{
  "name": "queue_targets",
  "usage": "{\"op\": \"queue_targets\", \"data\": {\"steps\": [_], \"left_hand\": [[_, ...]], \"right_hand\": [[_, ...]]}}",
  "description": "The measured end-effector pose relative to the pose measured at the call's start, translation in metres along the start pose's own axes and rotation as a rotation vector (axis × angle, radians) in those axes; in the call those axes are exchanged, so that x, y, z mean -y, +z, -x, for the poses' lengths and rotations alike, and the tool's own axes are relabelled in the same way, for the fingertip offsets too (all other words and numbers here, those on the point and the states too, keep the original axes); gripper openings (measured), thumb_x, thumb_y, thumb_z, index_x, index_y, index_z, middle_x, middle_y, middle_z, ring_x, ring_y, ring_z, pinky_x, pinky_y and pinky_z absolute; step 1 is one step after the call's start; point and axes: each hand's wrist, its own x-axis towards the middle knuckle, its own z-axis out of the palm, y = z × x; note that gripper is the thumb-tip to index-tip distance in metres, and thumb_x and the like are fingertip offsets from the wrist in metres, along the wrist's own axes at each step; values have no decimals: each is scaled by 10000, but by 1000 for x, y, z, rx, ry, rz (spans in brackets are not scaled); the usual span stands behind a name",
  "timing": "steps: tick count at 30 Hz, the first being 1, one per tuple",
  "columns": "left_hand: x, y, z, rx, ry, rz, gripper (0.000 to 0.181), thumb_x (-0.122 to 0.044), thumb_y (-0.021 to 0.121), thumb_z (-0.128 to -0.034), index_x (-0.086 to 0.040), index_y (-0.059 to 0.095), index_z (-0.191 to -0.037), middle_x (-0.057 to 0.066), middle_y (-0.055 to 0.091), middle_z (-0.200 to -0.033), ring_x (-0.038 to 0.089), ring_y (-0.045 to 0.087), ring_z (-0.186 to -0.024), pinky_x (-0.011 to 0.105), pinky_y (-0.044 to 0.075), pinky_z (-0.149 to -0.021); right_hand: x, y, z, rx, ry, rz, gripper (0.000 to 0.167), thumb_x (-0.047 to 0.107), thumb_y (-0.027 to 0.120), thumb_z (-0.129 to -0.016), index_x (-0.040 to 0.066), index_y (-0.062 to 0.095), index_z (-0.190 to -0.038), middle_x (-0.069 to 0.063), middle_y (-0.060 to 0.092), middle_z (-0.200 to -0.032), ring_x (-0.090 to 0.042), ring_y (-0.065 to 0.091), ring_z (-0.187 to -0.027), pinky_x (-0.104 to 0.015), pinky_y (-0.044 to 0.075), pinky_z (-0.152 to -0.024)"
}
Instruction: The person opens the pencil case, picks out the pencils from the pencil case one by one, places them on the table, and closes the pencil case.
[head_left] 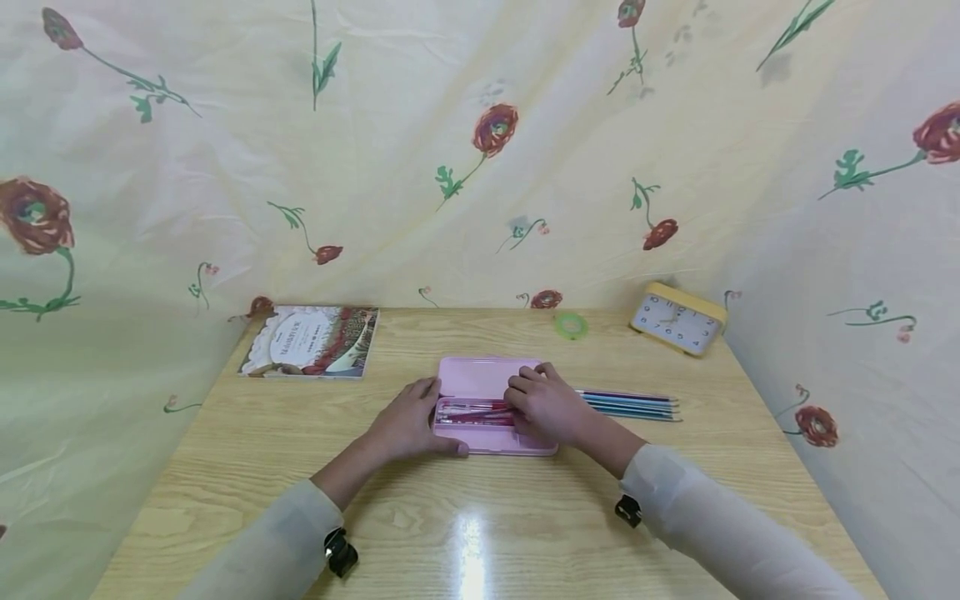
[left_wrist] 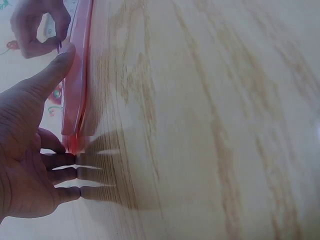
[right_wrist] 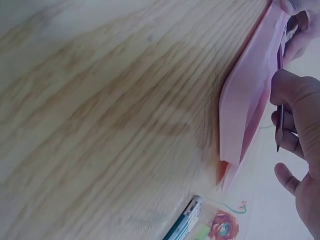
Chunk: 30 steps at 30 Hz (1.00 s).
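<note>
A pink pencil case (head_left: 489, 438) stands with its lid (head_left: 480, 377) folded back behind it. Several red-toned pencils (head_left: 472, 414) lie in its inner compartment. My left hand (head_left: 405, 422) is at the case's left end, its thumb resting on the front rim. In the left wrist view its other fingers (left_wrist: 62, 174) are straight and spread beside the end, tips at the tabletop. Over the right part of the case, my right hand (head_left: 547, 406) pinches a dark pencil (right_wrist: 279, 131). The point sticks out past the fingers in the right wrist view.
Several blue and dark pencils (head_left: 630, 406) lie side by side right of the case. A green tape ring (head_left: 572, 326) and a yellow clock (head_left: 678, 320) are at the back right. A booklet (head_left: 311, 342) lies back left. Floral cloth (head_left: 420, 167) hangs around the table.
</note>
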Motion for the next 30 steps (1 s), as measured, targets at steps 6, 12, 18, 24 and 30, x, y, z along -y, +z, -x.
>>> {"op": "queue_targets", "data": {"steps": [6,12,18,24,30], "left_hand": [[0,0,0,-3,-1,-7,1401,-770,908,-744,16,295,-1728,208,348,-1790,455,348,-1653,623,406,-1295],[1,0,-1,-3,14,-14,1401,-792,889,-751,19,295,-1727,203,348,-1792,451,352,-1652,618,412,-1292],[2,2,-3,-10,28,-17,1404,-798,883,-753,27,294,-1725,211,354,-1786,454,361,-1646,620,420,-1285],[3,2,-3,-9,27,-15,1414,-802,884,-749,21,285,-1730,212,346,-1791,455,353,-1650,618,408,-1295],[3,2,-2,-2,12,-16,1408,-803,881,-752,21,288,-1728,209,338,-1796,452,340,-1658,613,405,-1299]], "right_hand": [[9,5,-13,33,25,23,190,319,868,-958,191,782,-1069,36,739,-1012,-196,613,-977,-492,551,-978],[21,7,-27,-7,1,38,166,329,853,-948,198,767,-1004,59,712,-961,-181,602,-947,-478,529,-958],[25,9,-33,7,14,54,165,353,841,-954,209,779,-1006,69,725,-982,-176,610,-975,-484,525,-994],[25,7,-32,9,25,41,175,364,844,-971,201,798,-1017,45,718,-1008,-191,605,-990,-502,526,-1012],[21,5,-26,-28,30,42,163,341,854,-980,193,807,-1030,29,715,-1003,-202,607,-978,-524,536,-1022]]}}
